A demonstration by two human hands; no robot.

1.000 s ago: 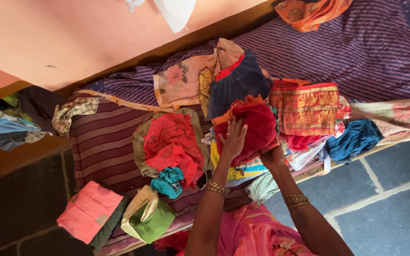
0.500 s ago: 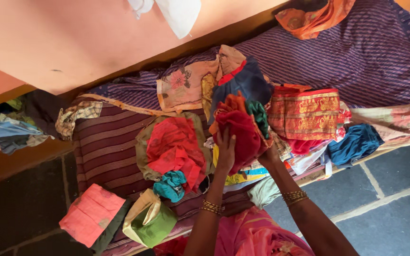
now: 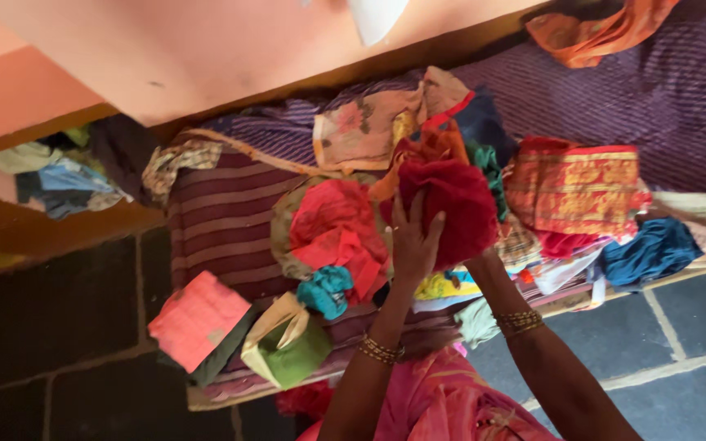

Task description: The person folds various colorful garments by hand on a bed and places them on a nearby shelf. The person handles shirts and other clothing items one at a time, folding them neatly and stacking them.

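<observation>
A bed (image 3: 230, 220) under striped purple and maroon covers stands against an orange wall (image 3: 165, 49) on a dark tiled floor (image 3: 59, 310), strewn with clothes. Above its middle, 2 hands lift a crumpled dark-red cloth bundle (image 3: 451, 204). The left hand (image 3: 414, 241) presses spread fingers against it; the right hand (image 3: 477, 260), mostly hidden, seems to grip from below.

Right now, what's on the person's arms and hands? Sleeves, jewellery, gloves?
Bare forearms, no gloves. Left wrist carries a stack of thin gold bangles; right wrist has a similar gold stack. No sleeves reach the forearms. Pink patterned clothing shows at the body below.
</observation>
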